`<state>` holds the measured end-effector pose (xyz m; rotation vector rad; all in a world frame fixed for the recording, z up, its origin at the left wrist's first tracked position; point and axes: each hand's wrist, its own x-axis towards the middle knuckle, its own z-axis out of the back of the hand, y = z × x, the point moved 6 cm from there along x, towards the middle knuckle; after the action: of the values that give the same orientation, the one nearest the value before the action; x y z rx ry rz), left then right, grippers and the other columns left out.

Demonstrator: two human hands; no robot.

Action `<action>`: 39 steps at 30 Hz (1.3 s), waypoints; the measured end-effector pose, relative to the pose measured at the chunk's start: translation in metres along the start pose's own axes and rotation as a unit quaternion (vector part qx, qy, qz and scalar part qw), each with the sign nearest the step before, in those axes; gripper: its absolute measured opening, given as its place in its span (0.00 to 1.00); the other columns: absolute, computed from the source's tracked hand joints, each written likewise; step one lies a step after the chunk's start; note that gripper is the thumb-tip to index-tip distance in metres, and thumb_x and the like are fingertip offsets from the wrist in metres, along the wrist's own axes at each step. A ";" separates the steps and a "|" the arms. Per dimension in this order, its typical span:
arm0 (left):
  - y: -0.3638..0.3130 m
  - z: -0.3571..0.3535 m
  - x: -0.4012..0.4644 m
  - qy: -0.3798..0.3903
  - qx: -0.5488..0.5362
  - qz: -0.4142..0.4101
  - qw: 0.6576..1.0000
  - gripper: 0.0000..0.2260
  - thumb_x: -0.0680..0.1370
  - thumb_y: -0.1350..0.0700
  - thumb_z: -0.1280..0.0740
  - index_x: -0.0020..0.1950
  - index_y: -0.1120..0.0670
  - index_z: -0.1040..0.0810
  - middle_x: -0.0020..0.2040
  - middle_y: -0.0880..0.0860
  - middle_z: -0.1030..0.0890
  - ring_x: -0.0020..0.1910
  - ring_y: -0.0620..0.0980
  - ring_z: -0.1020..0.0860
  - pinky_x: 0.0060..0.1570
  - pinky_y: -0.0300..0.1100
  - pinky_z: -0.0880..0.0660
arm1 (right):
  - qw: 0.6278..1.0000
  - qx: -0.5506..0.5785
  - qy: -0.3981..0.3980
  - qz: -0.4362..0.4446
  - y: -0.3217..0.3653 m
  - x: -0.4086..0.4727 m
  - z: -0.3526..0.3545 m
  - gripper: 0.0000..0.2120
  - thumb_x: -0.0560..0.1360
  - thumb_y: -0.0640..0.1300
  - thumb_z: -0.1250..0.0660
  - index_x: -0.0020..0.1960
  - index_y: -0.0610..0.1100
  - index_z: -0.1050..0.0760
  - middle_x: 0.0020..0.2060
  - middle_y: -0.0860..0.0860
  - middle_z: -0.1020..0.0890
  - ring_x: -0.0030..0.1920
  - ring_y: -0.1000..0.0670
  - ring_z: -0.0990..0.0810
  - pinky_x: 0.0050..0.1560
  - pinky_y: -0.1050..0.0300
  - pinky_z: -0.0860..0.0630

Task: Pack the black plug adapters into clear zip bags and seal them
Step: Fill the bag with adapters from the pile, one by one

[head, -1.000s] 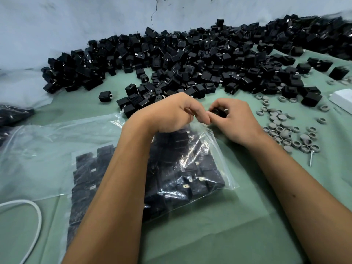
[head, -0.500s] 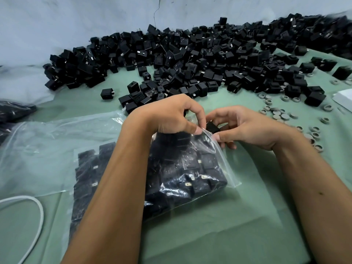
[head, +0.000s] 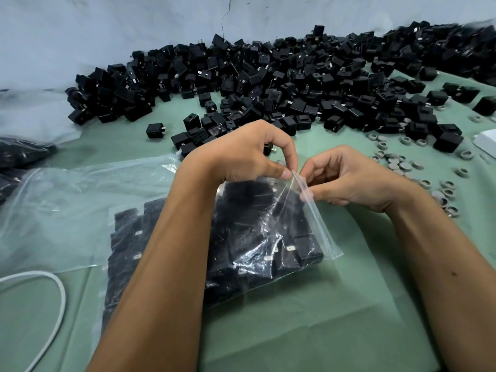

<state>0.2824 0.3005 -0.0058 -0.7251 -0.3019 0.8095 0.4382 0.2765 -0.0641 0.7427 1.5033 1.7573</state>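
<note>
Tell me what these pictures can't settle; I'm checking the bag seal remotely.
- Head view: whether the zip strip is pressed closed; too thin and clear to tell.
- How many plug adapters the zip bag holds; the left forearm covers part.
- Fingertip contact of the left hand and right hand; curled fingers hide it.

The one camera sits on my head, looking forward and down over both forearms. It is close above my left hand [head: 241,154] and right hand [head: 349,178]; the worktop [head: 308,318] stretches beyond my hands to the wall [head: 134,30].
</note>
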 end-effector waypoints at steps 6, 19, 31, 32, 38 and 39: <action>0.000 0.003 0.000 -0.010 -0.005 -0.010 1.000 0.04 0.72 0.56 0.21 0.44 0.49 0.14 0.55 0.50 0.17 0.58 0.40 0.23 0.53 0.26 0.33 | 0.999 -0.031 -0.013 0.021 0.005 0.009 -0.018 0.05 0.71 0.43 0.21 0.44 0.41 0.13 0.32 0.35 0.20 0.26 0.51 0.31 0.26 0.60 0.38; -0.001 0.005 -0.002 -0.011 0.010 0.001 1.000 0.04 0.72 0.55 0.21 0.44 0.49 0.14 0.55 0.45 0.17 0.58 0.35 0.23 0.60 0.34 0.34 | 0.995 -0.043 -0.066 0.062 0.013 0.010 -0.025 0.07 0.67 0.42 0.20 0.41 0.39 0.14 0.38 0.38 0.14 0.37 0.36 0.16 0.45 0.41 0.20; 0.057 0.016 -0.016 -0.034 0.193 0.277 0.940 0.16 0.82 0.58 0.33 0.70 0.48 0.24 0.70 0.53 0.25 0.68 0.57 0.28 0.61 0.48 0.30 | 0.962 -0.085 -0.260 0.002 -0.007 0.012 0.009 0.09 0.74 0.37 0.23 0.38 0.37 0.21 0.31 0.45 0.17 0.30 0.53 0.24 0.30 0.62 0.27; 0.056 0.015 -0.015 -0.041 0.197 0.272 0.941 0.16 0.82 0.59 0.32 0.69 0.49 0.23 0.69 0.53 0.24 0.66 0.56 0.26 0.59 0.47 0.29 | 0.956 -0.106 -0.272 0.005 -0.007 0.014 0.008 0.09 0.74 0.38 0.24 0.38 0.38 0.20 0.31 0.46 0.17 0.30 0.54 0.24 0.32 0.62 0.26; 0.046 0.020 -0.012 -0.098 0.211 0.236 0.943 0.05 0.81 0.61 0.31 0.56 0.57 0.19 0.61 0.58 0.19 0.55 0.57 0.22 0.54 0.51 0.24 | 0.928 -0.125 -0.350 0.018 -0.008 0.017 0.011 0.11 0.73 0.44 0.21 0.37 0.43 0.20 0.31 0.49 0.18 0.31 0.56 0.25 0.34 0.61 0.26; 0.043 0.023 -0.011 -0.115 0.199 0.217 0.949 0.06 0.80 0.61 0.30 0.57 0.57 0.19 0.60 0.55 0.19 0.55 0.56 0.21 0.53 0.49 0.24 | 0.922 -0.120 -0.367 0.027 -0.007 0.015 0.013 0.11 0.74 0.45 0.21 0.37 0.44 0.20 0.30 0.51 0.20 0.31 0.57 0.25 0.33 0.64 0.27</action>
<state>0.2399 0.3231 -0.0186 -0.3137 -0.1774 1.3341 0.4407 0.2972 -0.0694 1.1520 0.7516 1.4175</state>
